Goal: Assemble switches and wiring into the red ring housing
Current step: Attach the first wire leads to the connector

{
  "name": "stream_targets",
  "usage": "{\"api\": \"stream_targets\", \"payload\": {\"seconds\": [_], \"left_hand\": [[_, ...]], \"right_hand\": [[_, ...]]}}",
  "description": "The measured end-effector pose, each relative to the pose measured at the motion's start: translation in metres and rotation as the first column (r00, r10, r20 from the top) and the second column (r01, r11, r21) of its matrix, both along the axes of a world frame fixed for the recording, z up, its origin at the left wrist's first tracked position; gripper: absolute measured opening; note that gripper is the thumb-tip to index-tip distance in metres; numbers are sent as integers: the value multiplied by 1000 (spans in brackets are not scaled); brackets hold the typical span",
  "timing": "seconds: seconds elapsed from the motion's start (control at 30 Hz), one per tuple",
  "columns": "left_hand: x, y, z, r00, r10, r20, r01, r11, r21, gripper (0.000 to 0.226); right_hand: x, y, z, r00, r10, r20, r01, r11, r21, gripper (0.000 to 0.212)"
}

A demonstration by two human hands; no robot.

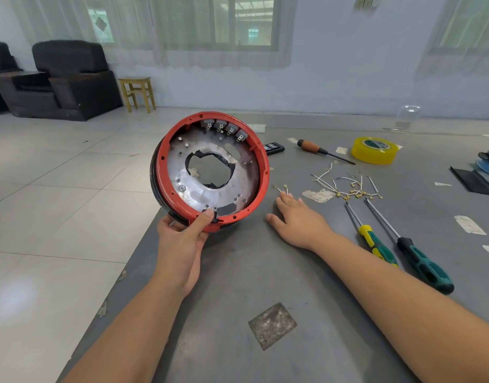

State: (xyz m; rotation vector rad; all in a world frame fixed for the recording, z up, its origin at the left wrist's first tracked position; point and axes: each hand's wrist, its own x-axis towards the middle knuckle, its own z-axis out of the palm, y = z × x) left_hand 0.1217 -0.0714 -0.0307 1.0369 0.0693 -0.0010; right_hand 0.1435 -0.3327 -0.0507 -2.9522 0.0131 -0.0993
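Grey table (265,272) near tiled floor (58,175); left hand (182,239) gripping red ring housing (262,172), right hand (295,217) flat, relaxed.

Surface: grey table (307,272), lower right of frame
Centre right: loose wires (345,185); right hand (298,217) flat
Right: two green-handled screwdrivers (398,244)
Upper right: orange-handled screwdriver (324,151), yellow tape roll (374,150)

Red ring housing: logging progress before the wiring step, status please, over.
Left hand grips red ring housing at its near rim, tilted up. Four switches seated along far rim. Right hand open on table by loose wires. Nothing blocking.
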Motion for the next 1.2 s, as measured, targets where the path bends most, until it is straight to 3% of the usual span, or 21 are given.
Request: {"api": "stream_targets", "payload": {"seconds": [0.17,0.33,0.5,0.67,0.8,0.97,1.2], "left_hand": [[-1,0,1,1000,-14,12,14,1000,5,64],[0,0,-1,1000,-10,2,10,1000,0,67],[0,1,-1,1000,-17,-12,17,1000,5,68],[0,1,-2,1000,-26,-7,26,999,22,68],[-1,0,-1,1000,-23,-6,23,999,25,68],[-1,-1,0,1000,-28,-2,28,999,35,67],[-1,-2,0,1000,-18,3,18,999,37,67]], "right_hand": [[-20,4,-1,999,34,30,-35,999,9,66],[-28,7,2,992,7,126,-15,998,58,49],[-33,2,6,971,-86,221,20,958,285,46],[-32,-6,11,925,-281,257,148,887,437,21],[-33,-2,11,932,-291,216,178,887,426,5],[-29,6,8,945,-286,160,234,930,284,20],[-30,9,9,925,-296,237,243,943,227,18]]}}
